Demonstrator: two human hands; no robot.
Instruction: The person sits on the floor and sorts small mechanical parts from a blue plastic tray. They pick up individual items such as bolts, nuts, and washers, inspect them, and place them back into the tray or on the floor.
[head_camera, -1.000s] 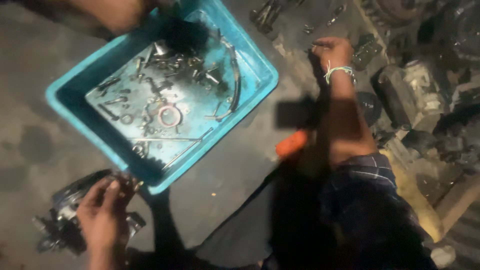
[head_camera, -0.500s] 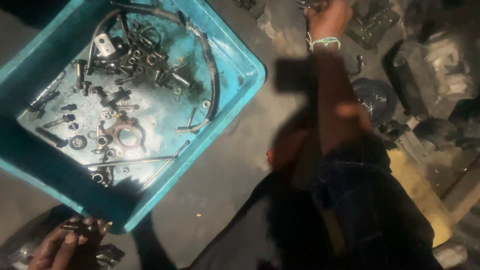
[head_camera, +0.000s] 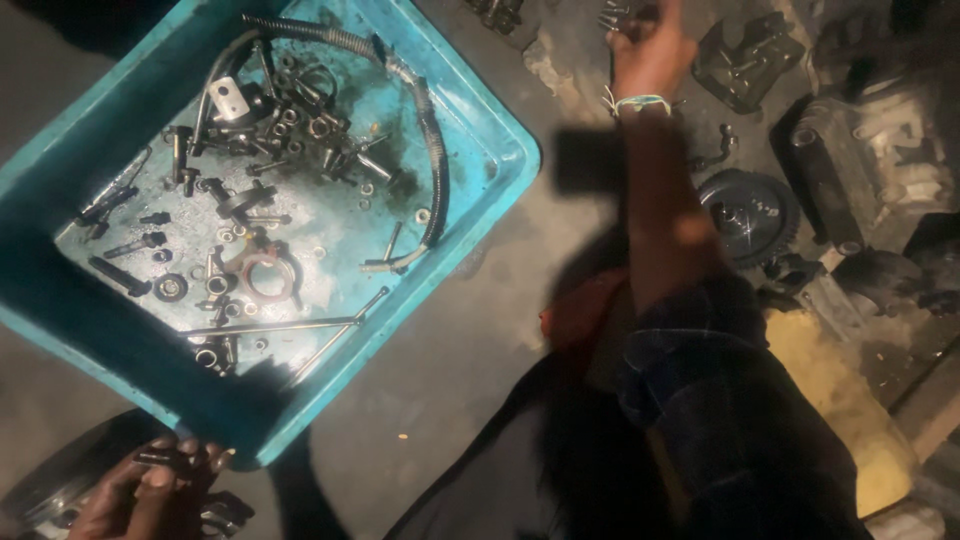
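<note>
Left hand (head_camera: 150, 490), at 7 o'clock, is pinching a small dark metal bolt (head_camera: 165, 458): rigid, light, likely oily; hold by shank. Right hand (head_camera: 650, 50), at 1 o'clock, is closing on small metal parts (head_camera: 615, 15); grip unclear.

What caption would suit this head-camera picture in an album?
Right hand reaches among metal parts on the floor; left hand grips a small dark part beside a teal tray of bolts.

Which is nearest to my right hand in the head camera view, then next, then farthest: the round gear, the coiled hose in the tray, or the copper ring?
From the right hand:
1. Round gear, on the floor just below the hand, beside the forearm.
2. Coiled hose, along the right side of the blue tray.
3. Copper ring, mid-tray, farthest left.
</note>
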